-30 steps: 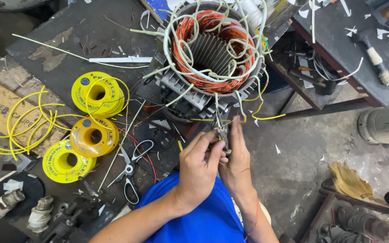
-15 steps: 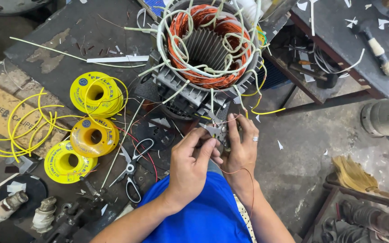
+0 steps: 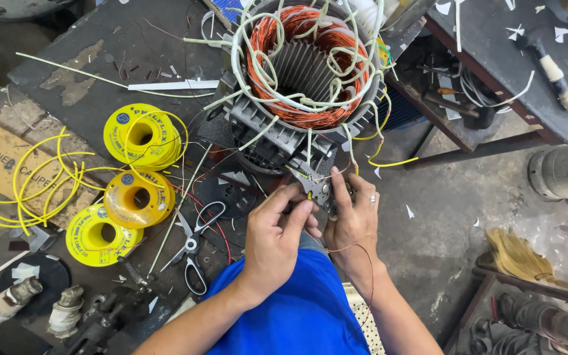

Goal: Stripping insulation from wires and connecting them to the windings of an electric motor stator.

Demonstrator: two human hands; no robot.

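Note:
A motor stator (image 3: 304,72) with orange copper windings and pale sleeved leads stands on the dark workbench (image 3: 100,59). Just below it my right hand (image 3: 355,220) grips a small metal pliers-like tool (image 3: 319,189) against a thin copper wire (image 3: 356,253) that loops down past my wrist. My left hand (image 3: 274,233) pinches a thin yellow-tipped lead at the tool's jaws, fingertips touching those of the right hand.
Three yellow spools of sleeving (image 3: 129,181) and loose yellow tubing (image 3: 31,184) lie at the left. Scissors (image 3: 195,240) lie beside my left forearm. A second bench (image 3: 514,66) with a hammer (image 3: 553,72) stands at the right. Below is a concrete floor (image 3: 455,223).
Both hands have risen toward the stator's lower edge and stayed together on the wire. The view has shifted slightly, so the stator sits more to the right.

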